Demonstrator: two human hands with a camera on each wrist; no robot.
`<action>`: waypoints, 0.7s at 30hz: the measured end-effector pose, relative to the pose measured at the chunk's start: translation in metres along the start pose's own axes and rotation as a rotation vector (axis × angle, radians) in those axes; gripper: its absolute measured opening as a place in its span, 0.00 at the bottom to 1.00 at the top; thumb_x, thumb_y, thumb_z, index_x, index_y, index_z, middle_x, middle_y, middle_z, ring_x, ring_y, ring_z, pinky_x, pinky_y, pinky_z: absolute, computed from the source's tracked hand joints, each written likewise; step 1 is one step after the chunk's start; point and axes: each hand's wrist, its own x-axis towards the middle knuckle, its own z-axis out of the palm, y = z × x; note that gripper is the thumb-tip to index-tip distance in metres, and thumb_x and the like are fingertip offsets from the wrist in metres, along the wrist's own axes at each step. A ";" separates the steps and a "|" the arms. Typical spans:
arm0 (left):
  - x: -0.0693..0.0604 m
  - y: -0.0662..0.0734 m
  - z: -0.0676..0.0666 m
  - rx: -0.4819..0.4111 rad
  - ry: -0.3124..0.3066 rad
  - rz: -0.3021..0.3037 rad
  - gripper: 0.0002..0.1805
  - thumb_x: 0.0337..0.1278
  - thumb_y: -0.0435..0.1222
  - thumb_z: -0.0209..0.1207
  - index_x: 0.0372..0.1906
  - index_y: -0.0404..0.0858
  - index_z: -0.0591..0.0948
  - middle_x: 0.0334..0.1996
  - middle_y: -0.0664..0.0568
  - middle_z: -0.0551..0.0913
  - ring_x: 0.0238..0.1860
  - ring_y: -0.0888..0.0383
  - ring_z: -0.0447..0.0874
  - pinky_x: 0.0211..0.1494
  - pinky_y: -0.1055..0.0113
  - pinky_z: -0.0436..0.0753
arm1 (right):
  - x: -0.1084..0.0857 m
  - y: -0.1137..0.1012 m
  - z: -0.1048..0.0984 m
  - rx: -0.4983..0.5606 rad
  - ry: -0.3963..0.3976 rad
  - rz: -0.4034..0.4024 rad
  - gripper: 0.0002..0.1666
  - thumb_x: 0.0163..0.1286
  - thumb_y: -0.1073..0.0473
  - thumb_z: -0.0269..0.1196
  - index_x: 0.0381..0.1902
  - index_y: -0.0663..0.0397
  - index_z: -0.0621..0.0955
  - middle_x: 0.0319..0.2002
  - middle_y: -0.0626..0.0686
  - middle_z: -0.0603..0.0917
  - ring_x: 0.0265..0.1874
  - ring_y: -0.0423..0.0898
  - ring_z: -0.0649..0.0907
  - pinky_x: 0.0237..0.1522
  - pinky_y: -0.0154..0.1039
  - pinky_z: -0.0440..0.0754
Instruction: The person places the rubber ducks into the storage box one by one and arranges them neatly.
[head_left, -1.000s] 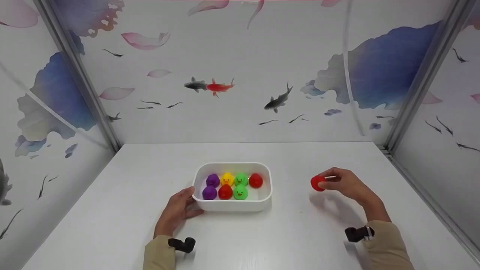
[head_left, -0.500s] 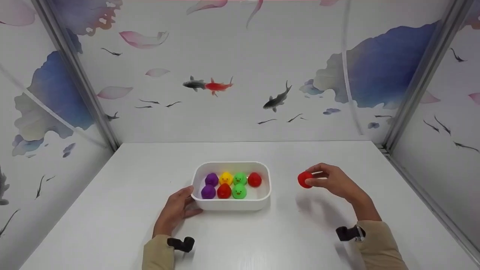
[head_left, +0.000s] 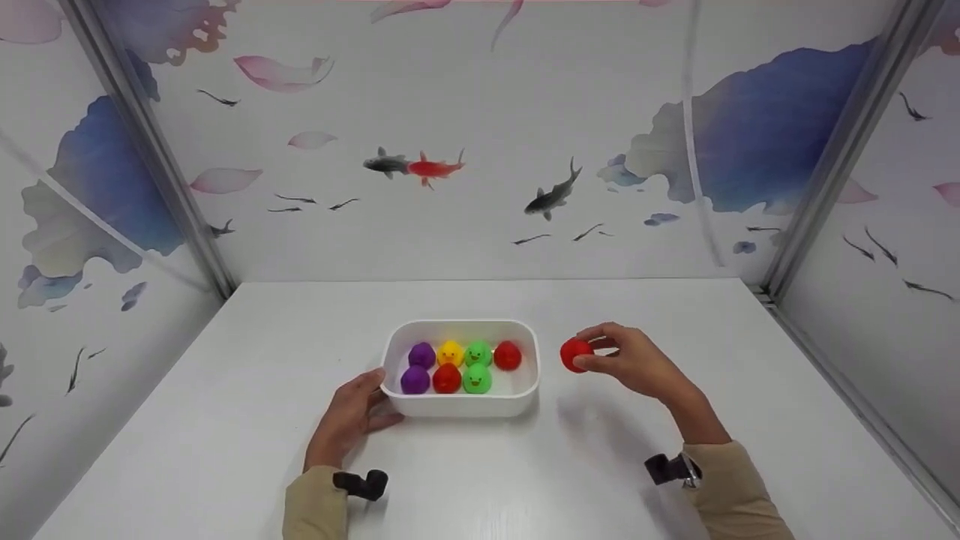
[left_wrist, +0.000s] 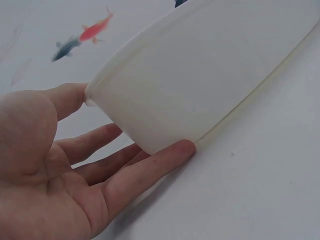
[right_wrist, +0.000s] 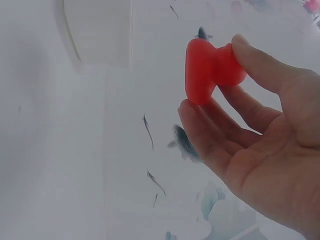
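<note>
A white plastic box [head_left: 465, 406] stands on the table, holding purple toy ducks [head_left: 415, 379], a yellow duck [head_left: 450, 352], green ducks [head_left: 477, 379] and red ducks [head_left: 447, 379]. My left hand [head_left: 349, 416] rests against the box's left end. In the left wrist view, its thumb touches the rim and its other fingers lie nearly straight along the lower wall. Right of the box and apart from it, my right hand [head_left: 634, 364] pinches another red toy duck [right_wrist: 202, 70] by its smaller round part, above the table. No face shows on this one.
The white table [head_left: 465, 487] runs back to a panel [head_left: 420, 232] printed with fish and petals. Similar panels flank it, joined by metal posts [head_left: 157, 157]. Black wrist devices [head_left: 364, 485] sit at both sleeves.
My right hand has moved left with the red toy duck, closer to the box's right end. My left hand keeps its place at the box, and the camera's view has shifted slightly.
</note>
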 end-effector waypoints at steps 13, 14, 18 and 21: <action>0.001 0.003 -0.002 -0.023 0.005 -0.006 0.30 0.77 0.46 0.49 0.74 0.34 0.65 0.72 0.33 0.68 0.69 0.37 0.72 0.57 0.51 0.87 | 0.030 -0.031 0.038 -0.006 -0.045 -0.025 0.23 0.65 0.54 0.71 0.56 0.54 0.81 0.55 0.57 0.82 0.58 0.56 0.82 0.55 0.48 0.88; 0.001 0.002 -0.002 -0.022 0.002 -0.003 0.30 0.77 0.46 0.49 0.74 0.34 0.65 0.72 0.32 0.68 0.70 0.36 0.72 0.57 0.51 0.87 | 0.033 -0.033 0.041 -0.005 -0.050 -0.018 0.22 0.65 0.54 0.71 0.55 0.53 0.82 0.55 0.56 0.82 0.58 0.56 0.82 0.55 0.48 0.88; -0.001 0.000 -0.001 -0.013 -0.016 0.005 0.30 0.78 0.46 0.48 0.74 0.34 0.65 0.72 0.32 0.68 0.69 0.37 0.72 0.58 0.51 0.87 | 0.043 -0.037 0.052 0.001 -0.053 0.000 0.20 0.65 0.56 0.71 0.53 0.52 0.83 0.55 0.54 0.83 0.58 0.54 0.82 0.55 0.47 0.88; 0.000 0.000 -0.001 -0.015 -0.014 0.010 0.30 0.78 0.46 0.48 0.74 0.33 0.66 0.71 0.31 0.69 0.68 0.37 0.74 0.57 0.51 0.87 | 0.049 -0.038 0.060 -0.002 -0.038 -0.004 0.19 0.65 0.57 0.70 0.53 0.54 0.83 0.55 0.56 0.83 0.59 0.56 0.81 0.55 0.47 0.88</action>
